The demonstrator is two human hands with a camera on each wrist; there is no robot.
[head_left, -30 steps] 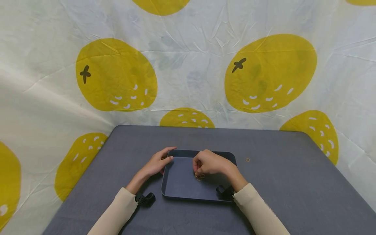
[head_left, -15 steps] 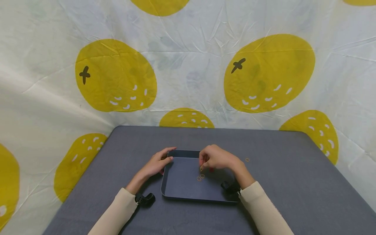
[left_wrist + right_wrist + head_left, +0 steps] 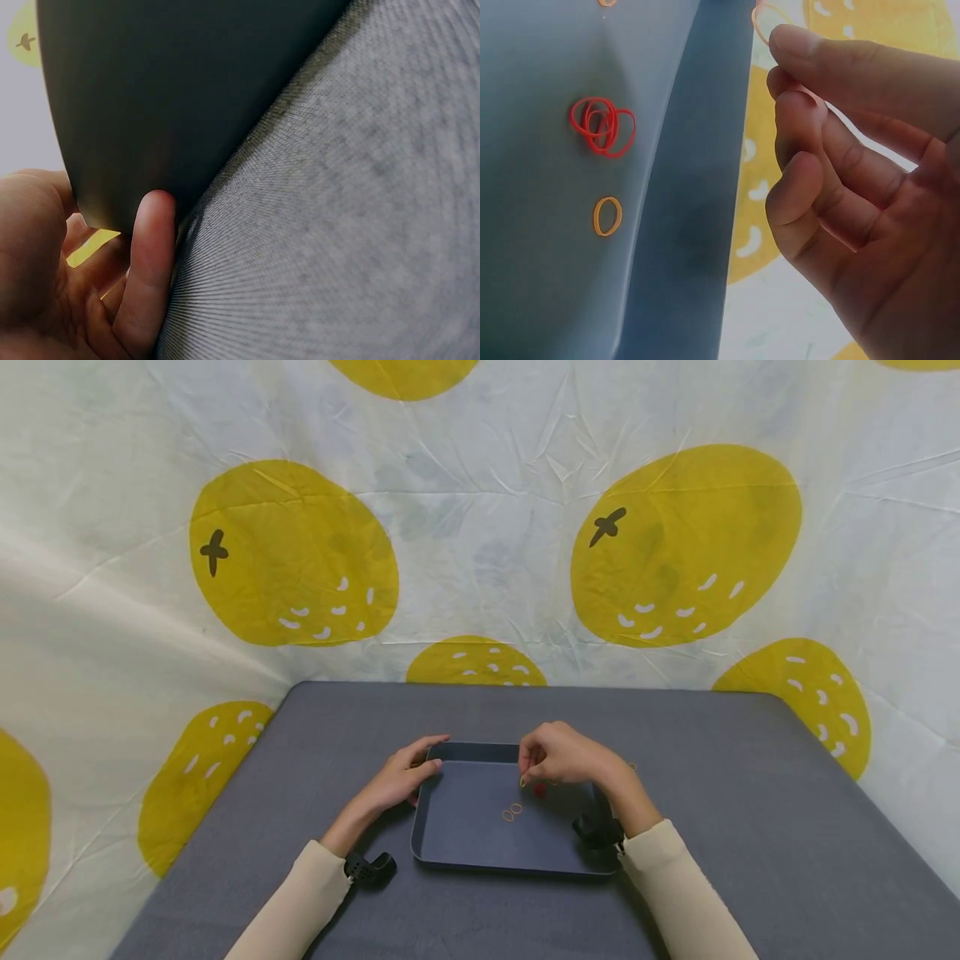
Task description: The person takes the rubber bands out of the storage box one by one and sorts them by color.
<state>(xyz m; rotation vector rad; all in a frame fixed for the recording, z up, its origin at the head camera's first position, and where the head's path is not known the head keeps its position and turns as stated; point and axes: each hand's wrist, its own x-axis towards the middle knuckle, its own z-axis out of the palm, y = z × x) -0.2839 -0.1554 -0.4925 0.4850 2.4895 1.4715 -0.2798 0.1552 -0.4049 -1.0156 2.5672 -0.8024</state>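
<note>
A dark, shallow rectangular tray lies on the table. My left hand grips its far left corner, thumb over the rim and fingers outside; the left wrist view shows one finger against the tray's outer wall. Over the tray's far right part, my right hand pinches a thin orange rubber band between thumb and fingertip. Two more orange rubber bands lie side by side on the tray floor. Near the far wall rests a small tangle of red rubber bands, with an orange rubber band close by.
A grey cloth-covered table surrounds the tray. Another orange band lies on it beyond the tray's right side, partly behind my right wrist. A white curtain with yellow fruit prints hangs behind the table.
My right hand has moved right and away from me, carrying one orange rubber band from beside the two on the tray floor. The red bands have come into view. My left hand stays put.
</note>
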